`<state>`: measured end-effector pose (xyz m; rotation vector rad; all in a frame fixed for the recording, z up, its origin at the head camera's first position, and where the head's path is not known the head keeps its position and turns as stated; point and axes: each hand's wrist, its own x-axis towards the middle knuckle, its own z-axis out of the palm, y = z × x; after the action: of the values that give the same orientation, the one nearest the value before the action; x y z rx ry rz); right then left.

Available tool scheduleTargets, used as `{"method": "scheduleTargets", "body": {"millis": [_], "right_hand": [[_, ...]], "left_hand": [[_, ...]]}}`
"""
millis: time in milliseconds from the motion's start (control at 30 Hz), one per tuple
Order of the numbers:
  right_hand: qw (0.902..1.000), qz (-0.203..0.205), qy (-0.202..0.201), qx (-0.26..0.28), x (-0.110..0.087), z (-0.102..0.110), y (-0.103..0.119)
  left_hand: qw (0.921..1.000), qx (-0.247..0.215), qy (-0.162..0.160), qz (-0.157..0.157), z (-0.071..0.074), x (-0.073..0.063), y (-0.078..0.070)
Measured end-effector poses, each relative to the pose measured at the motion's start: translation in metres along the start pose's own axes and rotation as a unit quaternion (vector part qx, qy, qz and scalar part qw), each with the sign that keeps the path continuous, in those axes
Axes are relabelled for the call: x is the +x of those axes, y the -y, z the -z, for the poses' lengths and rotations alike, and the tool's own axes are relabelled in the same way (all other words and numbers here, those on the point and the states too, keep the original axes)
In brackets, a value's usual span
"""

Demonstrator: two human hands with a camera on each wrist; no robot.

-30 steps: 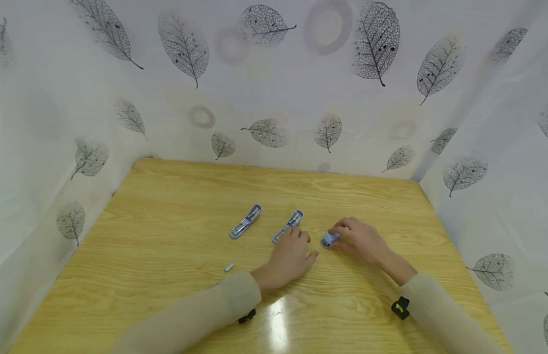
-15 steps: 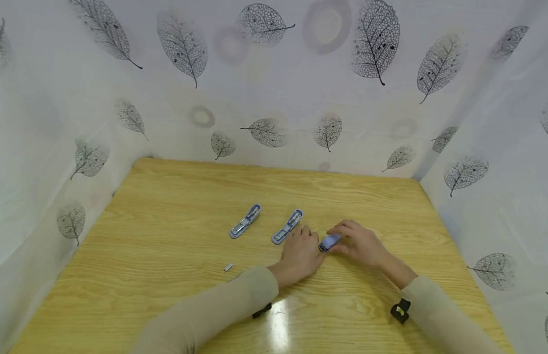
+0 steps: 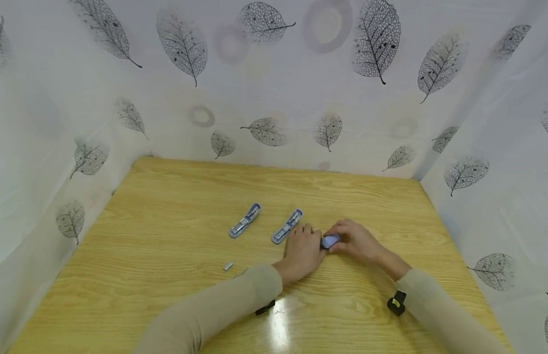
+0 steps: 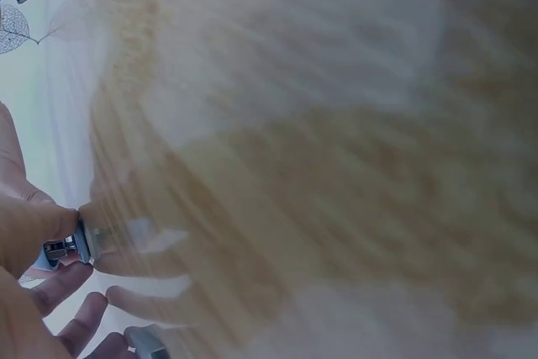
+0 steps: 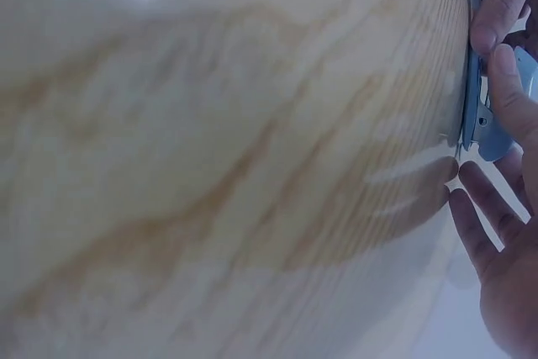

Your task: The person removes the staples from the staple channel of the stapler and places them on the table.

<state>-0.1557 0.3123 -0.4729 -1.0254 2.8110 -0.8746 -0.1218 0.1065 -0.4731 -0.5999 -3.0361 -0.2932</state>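
A small light-blue stapler (image 3: 331,241) is between my two hands, right of centre on the table. My right hand (image 3: 357,243) grips its rear end, thumb on the near side and fingers on the far side. My left hand (image 3: 302,251) pinches the front end; its thumb and forefinger close on the stapler's metal front (image 4: 60,249) in the left wrist view. In the right wrist view the stapler's blue body (image 5: 494,136) stays close to the tabletop, partly covered by fingers. Just beyond my left fingers lies an opened stapler (image 3: 287,227), its metal channel showing.
Another opened stapler (image 3: 245,221) lies further left, roughly parallel to the middle one. A short silver strip of staples (image 3: 228,266) is on the wooden table (image 3: 167,236), left of my left forearm. A leaf-patterned curtain (image 3: 265,98) encloses the back and sides.
My left hand has moved right, away from the middle stapler, and taken hold of the front end of the stapler in my right hand. The right hand has barely shifted.
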Motion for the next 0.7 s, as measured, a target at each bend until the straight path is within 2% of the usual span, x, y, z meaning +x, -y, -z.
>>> {"method": "scheduleTargets", "body": {"millis": [200, 467, 700], "right_hand": [[0.9999, 0.008, -0.006, 0.014, 0.0017, -0.0009, 0.0000], [0.9990, -0.025, -0.011, 0.036, -0.0013, 0.0009, -0.0002], [0.9995, 0.010, -0.029, 0.006, -0.0027, 0.0068, -0.0001]], "left_hand": [[0.9999, 0.000, 0.009, 0.006, 0.0010, 0.0002, -0.0004], [0.9999, 0.011, 0.001, 0.003, 0.0027, -0.0011, -0.0016], [1.0000, 0.005, 0.005, 0.001, 0.0026, -0.0013, -0.0012]]}}
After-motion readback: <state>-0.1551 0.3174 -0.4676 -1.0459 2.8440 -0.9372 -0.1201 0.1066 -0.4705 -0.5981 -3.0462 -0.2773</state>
